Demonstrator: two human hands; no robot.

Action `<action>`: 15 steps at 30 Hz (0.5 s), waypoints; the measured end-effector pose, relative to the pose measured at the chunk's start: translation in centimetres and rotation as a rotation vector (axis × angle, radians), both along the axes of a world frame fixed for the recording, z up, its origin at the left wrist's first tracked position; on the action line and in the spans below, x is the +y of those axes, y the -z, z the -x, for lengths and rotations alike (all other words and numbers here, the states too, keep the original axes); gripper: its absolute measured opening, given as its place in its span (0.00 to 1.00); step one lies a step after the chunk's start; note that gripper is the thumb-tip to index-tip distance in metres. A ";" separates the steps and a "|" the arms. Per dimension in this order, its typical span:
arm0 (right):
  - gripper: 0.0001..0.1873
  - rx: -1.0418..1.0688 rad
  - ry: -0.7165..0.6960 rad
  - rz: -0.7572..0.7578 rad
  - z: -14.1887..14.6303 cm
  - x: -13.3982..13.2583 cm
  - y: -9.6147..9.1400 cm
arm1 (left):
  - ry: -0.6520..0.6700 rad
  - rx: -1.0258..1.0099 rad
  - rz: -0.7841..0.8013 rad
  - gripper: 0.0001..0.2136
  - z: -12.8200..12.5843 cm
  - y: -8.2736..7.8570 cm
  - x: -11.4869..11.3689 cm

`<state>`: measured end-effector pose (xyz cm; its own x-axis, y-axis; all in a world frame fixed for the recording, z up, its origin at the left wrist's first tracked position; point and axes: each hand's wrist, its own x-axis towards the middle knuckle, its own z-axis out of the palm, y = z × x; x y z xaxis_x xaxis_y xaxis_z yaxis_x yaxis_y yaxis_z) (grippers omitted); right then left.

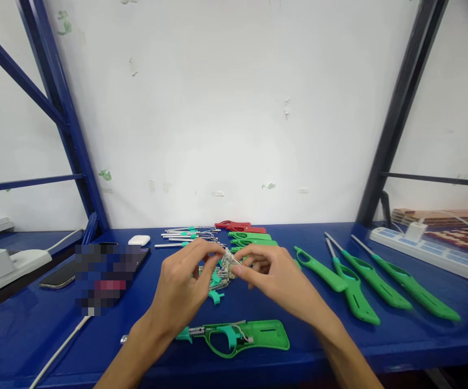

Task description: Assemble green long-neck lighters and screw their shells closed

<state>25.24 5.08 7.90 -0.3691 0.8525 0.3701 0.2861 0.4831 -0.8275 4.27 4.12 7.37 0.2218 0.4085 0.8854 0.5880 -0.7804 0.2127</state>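
Observation:
My left hand (189, 275) and my right hand (272, 270) meet above the middle of the table. Between their fingertips is a small clear-and-metal lighter part (229, 258), pinched from both sides; its exact kind is too small to make out. Just below lies a pile of small metal and teal parts (218, 278), partly hidden by my left hand. A teal trigger piece (216, 297) rests at the pile's front. Closer to me, an opened green lighter half-shell (268, 334) lies flat, with a teal trigger (231, 336) and a metal tube in it; my left wrist covers part of the tube.
Several assembled green lighters (383, 286) lie at the right, near a white power strip (432, 254). Metal lighter tubes (189, 235) and a red shell (234, 225) lie at the back. Phones (58, 275) and a white cable (61, 346) are at the left.

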 end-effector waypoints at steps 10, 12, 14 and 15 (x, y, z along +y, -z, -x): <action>0.09 -0.009 0.040 -0.006 0.0 0.0 -0.1 | -0.016 0.006 -0.002 0.09 0.2 0.0 0.0; 0.10 -0.009 0.038 -0.008 0.0 0.0 -0.1 | -0.017 0.003 -0.002 0.09 0.2 -0.1 0.0; 0.09 -0.006 0.031 -0.010 0.0 0.0 0.0 | -0.017 -0.002 -0.003 0.09 0.2 -0.2 0.0; 0.09 -0.005 0.026 -0.010 0.1 0.0 0.0 | -0.017 -0.004 -0.003 0.09 0.2 -0.3 0.0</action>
